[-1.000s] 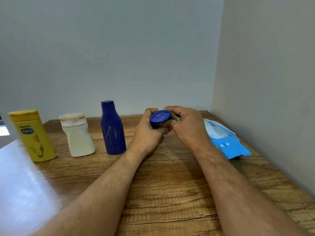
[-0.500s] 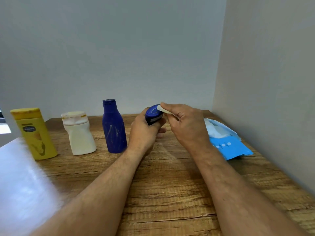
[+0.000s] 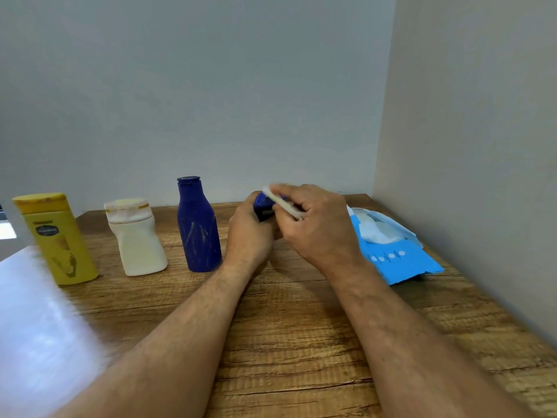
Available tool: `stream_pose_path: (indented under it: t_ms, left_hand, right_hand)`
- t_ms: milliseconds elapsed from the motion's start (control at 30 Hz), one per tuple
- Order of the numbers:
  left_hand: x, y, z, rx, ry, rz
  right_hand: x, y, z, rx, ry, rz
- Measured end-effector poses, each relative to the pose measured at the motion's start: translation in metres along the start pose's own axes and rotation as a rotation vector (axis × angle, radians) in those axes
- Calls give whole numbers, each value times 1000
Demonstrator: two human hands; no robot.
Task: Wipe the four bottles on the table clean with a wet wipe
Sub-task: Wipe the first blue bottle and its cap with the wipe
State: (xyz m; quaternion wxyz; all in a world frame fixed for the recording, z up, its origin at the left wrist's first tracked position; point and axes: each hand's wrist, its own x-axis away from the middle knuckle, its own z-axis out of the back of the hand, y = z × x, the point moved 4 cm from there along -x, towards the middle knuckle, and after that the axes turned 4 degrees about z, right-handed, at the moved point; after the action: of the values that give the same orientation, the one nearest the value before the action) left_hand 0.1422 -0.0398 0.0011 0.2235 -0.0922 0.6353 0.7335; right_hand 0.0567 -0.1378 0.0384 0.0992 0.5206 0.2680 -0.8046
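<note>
Three bottles stand in a row on the wooden table (image 3: 301,342): a yellow bottle (image 3: 57,239) at the left, a white bottle (image 3: 135,236), then a tall dark blue bottle (image 3: 197,226) with pale smears. My left hand (image 3: 248,233) grips a small blue bottle (image 3: 262,206), mostly hidden by my fingers. My right hand (image 3: 313,224) holds a folded wet wipe (image 3: 281,203) pressed against the top of that small bottle.
A blue pack of wet wipes (image 3: 394,254) lies open at the right, near the side wall, with a white wipe sticking out. A glossy white surface (image 3: 33,327) adjoins the table at the left. Walls close off the back and right.
The small blue bottle turned in my left hand, its lid now facing away. My right hand moved the wipe from beside the lid up over the bottle's top.
</note>
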Motion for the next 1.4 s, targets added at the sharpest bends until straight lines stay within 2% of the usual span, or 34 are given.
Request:
stream_pose_path:
  t_ms: [67,200,567,700,967,1100,1200,1267,1400]
  left_hand:
    - [2,2,-2,53,-8,24]
    - [5,4,-3,79,-20,30]
    - [3,5,1,-117,15,-43]
    - [2,5,0,-143,20,-49]
    - [5,12,2,-90,12,-54]
    - [4,9,0,106,-39,43]
    - [4,6,-2,180,-55,92]
    - [3,5,-4,180,-55,84]
    - [3,9,-3,1,-44,-34]
  right_hand:
    - [-1,2,7,-38,57,-56]
    - [-2,9,6,67,66,-45]
    - [3,3,-11,37,-144,55]
    - [4,-1,-11,99,-185,107]
    - [2,-2,-9,141,-122,51]
    - [0,6,-2,136,-55,-21]
    - [-2,8,4,131,-19,8]
    - [-1,5,5,102,-28,77]
    - [0,-1,0,100,-98,152]
